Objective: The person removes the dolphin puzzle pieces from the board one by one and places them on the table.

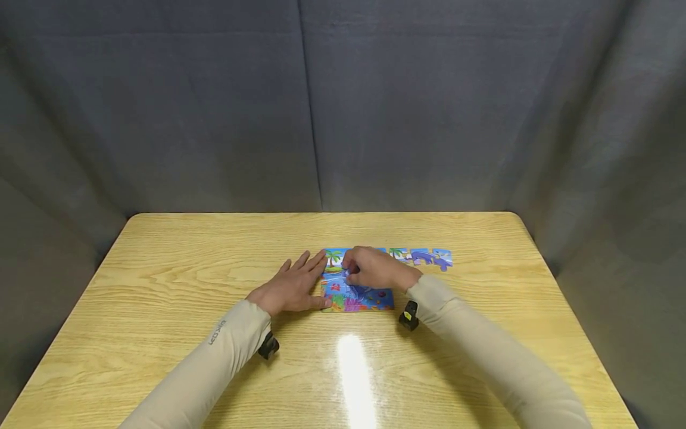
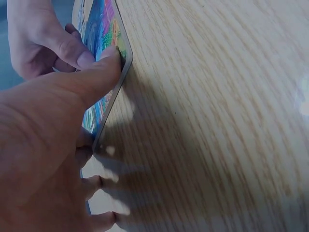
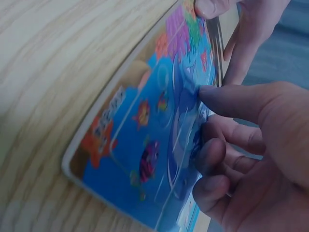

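A jigsaw puzzle board (image 1: 383, 302) with a bright sea picture lies on the table; fish, coral and a blue dolphin show in the right wrist view. My left hand (image 1: 292, 288) is spread flat at its left side, the thumb (image 2: 112, 54) resting on the near left corner and the other fingers by the left edge. Over the middle of the board, my right hand (image 1: 377, 268) pinches a blue puzzle piece (image 3: 195, 140) between thumb and fingers. The fingers partly hide that piece, and the hand covers the board's upper right part in the head view.
Loose puzzle pieces (image 1: 421, 256) with purple and palm-tree parts lie in a row right of the board's far edge. The wooden table (image 1: 187, 250) carries a bright light reflection near the front. A grey curtain (image 1: 225, 119) hangs behind it.
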A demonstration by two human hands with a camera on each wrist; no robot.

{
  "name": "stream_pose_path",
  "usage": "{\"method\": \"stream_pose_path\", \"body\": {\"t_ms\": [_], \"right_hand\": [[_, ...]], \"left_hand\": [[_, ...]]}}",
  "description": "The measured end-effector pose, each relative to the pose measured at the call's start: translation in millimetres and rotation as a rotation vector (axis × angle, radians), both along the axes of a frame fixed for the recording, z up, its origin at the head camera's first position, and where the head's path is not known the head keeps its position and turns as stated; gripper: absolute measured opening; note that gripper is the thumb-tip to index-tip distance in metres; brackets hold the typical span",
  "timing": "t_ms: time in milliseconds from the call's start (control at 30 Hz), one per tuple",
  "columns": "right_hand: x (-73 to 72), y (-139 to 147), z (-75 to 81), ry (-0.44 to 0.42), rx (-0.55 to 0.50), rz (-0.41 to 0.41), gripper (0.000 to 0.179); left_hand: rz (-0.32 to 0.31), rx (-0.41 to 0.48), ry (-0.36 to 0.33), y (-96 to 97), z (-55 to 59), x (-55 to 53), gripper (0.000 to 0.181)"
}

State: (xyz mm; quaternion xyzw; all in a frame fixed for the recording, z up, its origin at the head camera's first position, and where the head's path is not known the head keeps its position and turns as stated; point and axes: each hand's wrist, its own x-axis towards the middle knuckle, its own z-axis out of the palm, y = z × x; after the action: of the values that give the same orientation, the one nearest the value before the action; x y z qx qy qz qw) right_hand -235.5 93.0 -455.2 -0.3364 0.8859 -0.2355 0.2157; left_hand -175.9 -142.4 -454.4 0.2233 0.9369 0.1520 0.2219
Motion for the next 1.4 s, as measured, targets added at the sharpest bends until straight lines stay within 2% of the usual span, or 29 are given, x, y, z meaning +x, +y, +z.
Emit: {"method": "stream_pose_path", "body": {"t_ms": [167,400,600,700,867,1033,1100,1267,1400], "right_hand": [[2.8,-8,1.9,-0.034,0.009,-0.006,0.03],[2.5,-13,1.6,-0.119,-0.01,-0.074,0.028],[0.9,-14,-0.7,-0.076,-0.017,-0.09,0.029],[1.8,-12,-0.7,-0.082,-0.046,-0.095,0.027],[2.6,-11,-3.8,-0.085,-0.094,-0.074,0.017],[2.6,-12,-6.5,-0.048,-0.125,-0.062,0.027],[3.0,-12,-6.1,-0.064,-0.131,-0.056,0.025],[3.9,-9,-3.8,-0.153,-0.142,-0.019,0.009],[4.5,-6,-1.6,-0.176,-0.139,0.003,0.009]], "left_hand": [[-0.002,0.0,0.004,-0.7,-0.1,0.2,0.097],[-0.01,-0.006,0.01,-0.3,0.5,0.0,0.096],[-0.008,-0.001,0.011,-0.4,-0.6,-0.4,0.097],[-0.006,-0.002,0.008,-0.4,-0.3,-0.2,0.097],[-0.011,-0.001,0.006,-0.9,-0.4,-0.4,0.096],[-0.009,0.001,0.005,-0.7,0.4,-0.2,0.096],[-0.007,-0.003,0.004,-0.6,1.0,0.2,0.097],[0.0,-0.002,0.002,-0.4,0.4,0.6,0.098],[-0.002,-0.003,0.003,0.3,0.1,0.6,0.098]]}}
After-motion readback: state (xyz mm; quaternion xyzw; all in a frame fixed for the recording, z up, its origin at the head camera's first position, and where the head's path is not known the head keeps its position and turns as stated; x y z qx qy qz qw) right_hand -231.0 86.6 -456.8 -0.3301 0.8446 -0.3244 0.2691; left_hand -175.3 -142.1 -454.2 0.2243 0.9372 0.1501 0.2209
